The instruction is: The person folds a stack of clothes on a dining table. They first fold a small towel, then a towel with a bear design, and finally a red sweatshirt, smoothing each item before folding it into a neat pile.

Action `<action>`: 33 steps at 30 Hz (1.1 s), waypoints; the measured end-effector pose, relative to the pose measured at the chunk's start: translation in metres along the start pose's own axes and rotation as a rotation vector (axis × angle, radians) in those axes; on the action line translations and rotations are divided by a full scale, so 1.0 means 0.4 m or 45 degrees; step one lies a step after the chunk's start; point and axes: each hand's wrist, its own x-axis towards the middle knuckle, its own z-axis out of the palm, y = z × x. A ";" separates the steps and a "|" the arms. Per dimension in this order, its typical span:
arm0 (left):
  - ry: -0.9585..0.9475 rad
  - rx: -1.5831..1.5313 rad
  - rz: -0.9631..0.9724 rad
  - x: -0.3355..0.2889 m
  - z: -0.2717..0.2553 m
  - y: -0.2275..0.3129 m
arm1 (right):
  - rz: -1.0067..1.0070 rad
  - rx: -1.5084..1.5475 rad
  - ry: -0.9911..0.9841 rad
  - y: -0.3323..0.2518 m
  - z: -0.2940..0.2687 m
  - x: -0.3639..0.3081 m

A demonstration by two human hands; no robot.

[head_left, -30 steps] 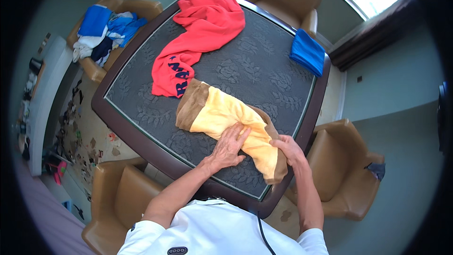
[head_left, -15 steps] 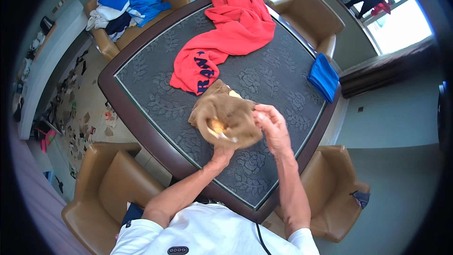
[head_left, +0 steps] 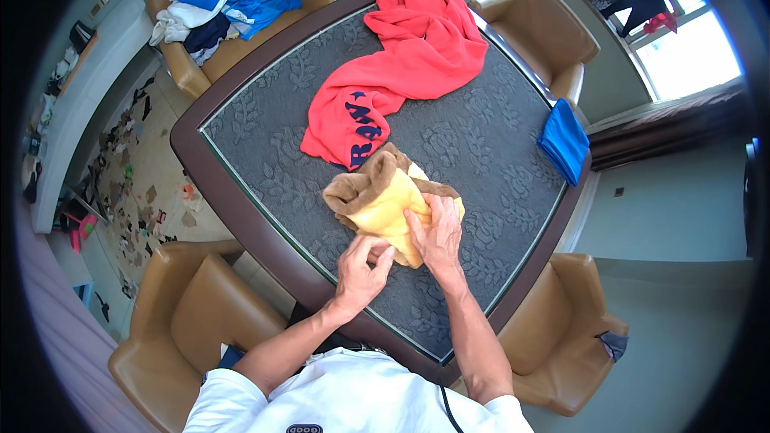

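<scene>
A soft plush piece of cloth (head_left: pixel 391 208), yellow with a thick brown edge, lies bunched on the table near me; its exact kind is hard to tell. My left hand (head_left: pixel 361 274) is at its near left corner, fingers curled and thumb against them, pinching the yellow edge. On the right side of the cloth rests my right hand (head_left: pixel 437 236), its fingers stretched out over the yellow face and the thumb apart. Just beyond, a red garment (head_left: pixel 393 72) with dark lettering stretches toward the far edge, close to the brown part.
The dark patterned tabletop (head_left: pixel 273 128) has a brown rim. A folded blue cloth (head_left: pixel 564 140) lies at its right corner. Tan armchairs stand around, one (head_left: pixel 188 76) heaped with clothes (head_left: pixel 224 12). Scraps (head_left: pixel 136 200) litter the floor at left.
The plush cloth was held up with its brown side outward; now it lies lower with yellow showing. My left hand has come out from beneath it, and my right has moved onto it.
</scene>
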 end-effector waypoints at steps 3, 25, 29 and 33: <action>0.248 0.414 0.825 0.080 -0.064 0.087 | -0.010 -0.018 0.085 0.016 0.024 -0.022; -0.020 0.418 0.576 0.304 -0.052 -0.109 | 0.666 0.569 0.251 0.112 0.038 -0.059; 0.028 0.386 0.469 0.318 -0.046 -0.112 | 1.028 0.554 0.418 0.118 0.021 -0.114; -0.233 0.390 0.132 0.353 -0.071 -0.061 | 1.254 1.004 0.419 0.076 0.022 -0.130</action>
